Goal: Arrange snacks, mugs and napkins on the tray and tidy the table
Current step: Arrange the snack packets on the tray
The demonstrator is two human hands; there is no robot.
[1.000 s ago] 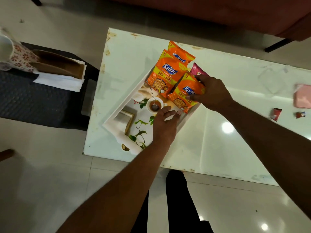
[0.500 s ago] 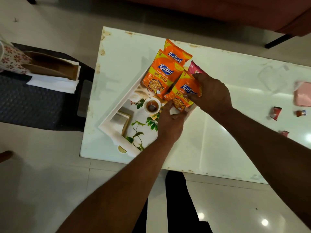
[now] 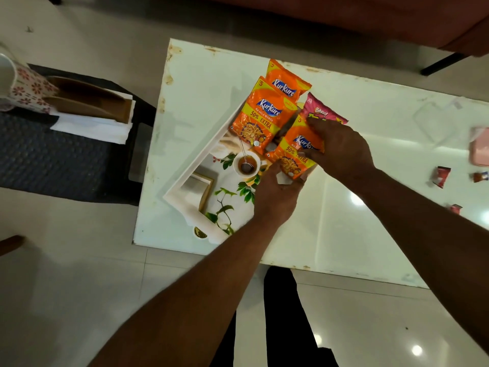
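A white printed tray [image 3: 185, 178] lies at an angle on the white table [image 3: 344, 221]. On its far end lie three orange snack packets: one at the back [image 3: 287, 80], one in the middle [image 3: 264, 115], and a near one [image 3: 293, 154]. A pink snack packet [image 3: 322, 109] sits behind the near one. My right hand [image 3: 341, 152] rests on the near orange packet and grips it. My left hand [image 3: 277, 197] holds the tray's right edge just below that packet. A floral mug [image 3: 26, 88] and white napkins [image 3: 92, 127] sit on a dark side surface at the left.
Small red candy wrappers [image 3: 440, 176] and a pink object [image 3: 480, 149] lie at the table's right end. A brown napkin holder [image 3: 87, 102] stands by the napkins. A dark leg [image 3: 285, 313] shows below the table's near edge. A reddish sofa [image 3: 370, 19] runs behind the table.
My left hand has moved up from the tray's floor to its right edge under the near packet. My right hand has slid a little lower on that packet, uncovering more of the pink one.
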